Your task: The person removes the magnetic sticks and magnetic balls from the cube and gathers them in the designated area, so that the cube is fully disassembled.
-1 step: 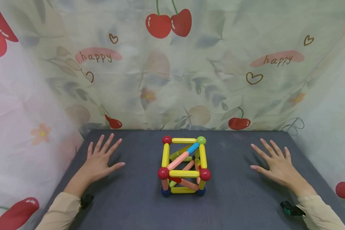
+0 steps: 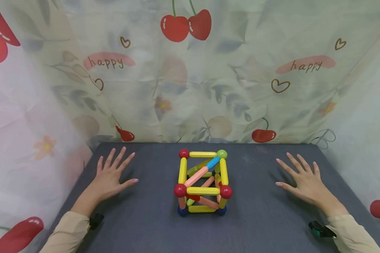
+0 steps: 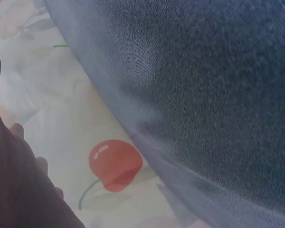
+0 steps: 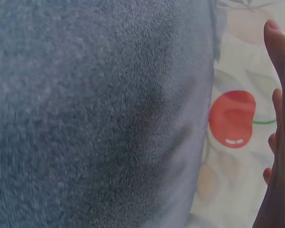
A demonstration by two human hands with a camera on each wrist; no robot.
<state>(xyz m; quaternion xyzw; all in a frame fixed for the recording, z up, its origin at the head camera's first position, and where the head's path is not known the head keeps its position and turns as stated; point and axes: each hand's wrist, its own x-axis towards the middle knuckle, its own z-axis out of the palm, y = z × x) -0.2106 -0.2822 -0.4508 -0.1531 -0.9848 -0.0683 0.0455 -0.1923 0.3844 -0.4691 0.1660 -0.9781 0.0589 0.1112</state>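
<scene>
A cube-like frame of magnetic rods and balls (image 2: 202, 191) stands at the middle of the dark table. Its rods are yellow, pink, red and blue; red balls (image 2: 180, 190) and a green ball (image 2: 222, 154) mark the upper corners, dark blue balls (image 2: 182, 210) the lower ones. To its left, my left hand (image 2: 107, 181) is spread palm down over the table, fingers straight, holding nothing. My right hand (image 2: 305, 184) is spread the same way on the right side, well apart from the frame. Both wrist views catch only part of a hand at the edge, over bare cloth.
The dark cloth-covered table (image 2: 145, 232) ends at a printed curtain (image 2: 193, 88) with cherries and hearts. More of this fabric hangs at the left and right sides. A black wrist device (image 2: 96, 221) sits at the left cuff, another black device (image 2: 321, 230) at the right.
</scene>
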